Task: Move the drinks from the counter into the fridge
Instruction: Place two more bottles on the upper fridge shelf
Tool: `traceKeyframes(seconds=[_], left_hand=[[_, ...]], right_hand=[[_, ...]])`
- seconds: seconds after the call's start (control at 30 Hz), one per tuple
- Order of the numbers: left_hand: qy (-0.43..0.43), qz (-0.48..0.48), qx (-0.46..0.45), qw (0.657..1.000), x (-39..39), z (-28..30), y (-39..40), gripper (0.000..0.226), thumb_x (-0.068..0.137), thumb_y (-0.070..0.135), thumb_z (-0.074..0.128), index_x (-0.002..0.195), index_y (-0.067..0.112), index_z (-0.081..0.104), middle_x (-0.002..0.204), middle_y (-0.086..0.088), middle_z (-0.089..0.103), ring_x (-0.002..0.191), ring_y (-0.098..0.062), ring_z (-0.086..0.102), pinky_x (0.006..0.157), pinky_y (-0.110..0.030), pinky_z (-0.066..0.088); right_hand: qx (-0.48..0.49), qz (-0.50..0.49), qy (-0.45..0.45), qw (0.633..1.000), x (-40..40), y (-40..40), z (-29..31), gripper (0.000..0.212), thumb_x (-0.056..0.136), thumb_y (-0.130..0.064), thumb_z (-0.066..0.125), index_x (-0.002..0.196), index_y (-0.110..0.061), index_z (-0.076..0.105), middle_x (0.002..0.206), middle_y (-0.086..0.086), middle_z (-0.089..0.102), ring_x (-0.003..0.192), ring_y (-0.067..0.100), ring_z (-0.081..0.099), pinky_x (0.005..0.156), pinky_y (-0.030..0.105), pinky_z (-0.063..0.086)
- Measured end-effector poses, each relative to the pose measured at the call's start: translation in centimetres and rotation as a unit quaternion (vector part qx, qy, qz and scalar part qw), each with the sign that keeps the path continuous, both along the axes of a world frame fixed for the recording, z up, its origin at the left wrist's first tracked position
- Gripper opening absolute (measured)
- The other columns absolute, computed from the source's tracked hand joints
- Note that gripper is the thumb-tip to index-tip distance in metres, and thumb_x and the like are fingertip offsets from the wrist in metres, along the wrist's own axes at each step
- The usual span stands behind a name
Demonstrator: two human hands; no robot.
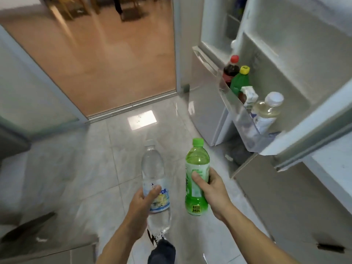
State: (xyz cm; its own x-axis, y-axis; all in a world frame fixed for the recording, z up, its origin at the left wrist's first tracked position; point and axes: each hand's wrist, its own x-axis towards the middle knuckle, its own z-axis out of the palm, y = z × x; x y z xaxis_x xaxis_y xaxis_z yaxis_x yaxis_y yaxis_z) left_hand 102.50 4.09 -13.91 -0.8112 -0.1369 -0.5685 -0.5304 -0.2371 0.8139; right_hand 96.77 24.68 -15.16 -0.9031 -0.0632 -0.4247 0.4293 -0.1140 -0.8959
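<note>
- Fridge (207, 103) stands at the right with its door (297, 60) swung wide open.
- Door shelf (242, 119) holds a row of drinks: a dark cola bottle (230, 72) with a red cap, a green bottle with a yellow cap (240, 80), a small carton (250, 97), and a pale bottle with a white cap (266, 113).
- Clear water bottle (154, 180) is upright over the tiled floor (76, 178), the left hand (142, 203) wrapped round its label, thumb across the front.
- Green bottle (196, 176) with a green cap sits just beside it, below the door shelf, gripped round the middle by the right hand (211, 189).
</note>
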Motion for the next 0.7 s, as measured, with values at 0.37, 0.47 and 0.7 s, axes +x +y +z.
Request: traceKeyframes(seconds=[0.37,0.47,0.7], left_hand=[[0.072,0.041,-0.028,0.996,-12.7,2.4,-15.8,0.062,0.066,0.040,0.076,0.119,0.012,0.062,0.100,-0.012,0.076,0.091,-0.031,0.073,0.073,-0.034,0.059],[0.079,0.034,-0.019,0.996,-17.1,2.6,-17.3,0.063,0.065,0.040,0.076,0.119,0.011,0.061,0.102,-0.014,0.075,0.093,-0.032,0.073,0.077,-0.040,0.059],[0.094,-0.003,-0.015,0.995,-30.3,2.9,-18.1,0.057,0.072,0.032,0.074,0.122,0.010,0.059,0.107,-0.016,0.073,0.098,-0.034,0.071,0.089,-0.047,0.057]], right_hand=[[0.025,0.044,0.064,0.997,-13.3,-15.8,3.2,0.023,0.078,-0.032,0.081,0.098,-0.030,0.069,0.096,-0.001,0.076,0.087,0.015,0.074,0.067,0.022,0.058],[0.029,0.041,0.072,0.996,-16.9,-17.7,3.1,0.030,0.072,-0.041,0.081,0.098,-0.030,0.069,0.096,0.000,0.076,0.088,0.016,0.074,0.069,0.025,0.058],[0.021,-0.001,0.067,0.998,-28.3,-19.6,1.5,0.031,0.081,-0.032,0.081,0.107,-0.023,0.067,0.100,0.000,0.076,0.091,0.017,0.074,0.078,0.035,0.061]])
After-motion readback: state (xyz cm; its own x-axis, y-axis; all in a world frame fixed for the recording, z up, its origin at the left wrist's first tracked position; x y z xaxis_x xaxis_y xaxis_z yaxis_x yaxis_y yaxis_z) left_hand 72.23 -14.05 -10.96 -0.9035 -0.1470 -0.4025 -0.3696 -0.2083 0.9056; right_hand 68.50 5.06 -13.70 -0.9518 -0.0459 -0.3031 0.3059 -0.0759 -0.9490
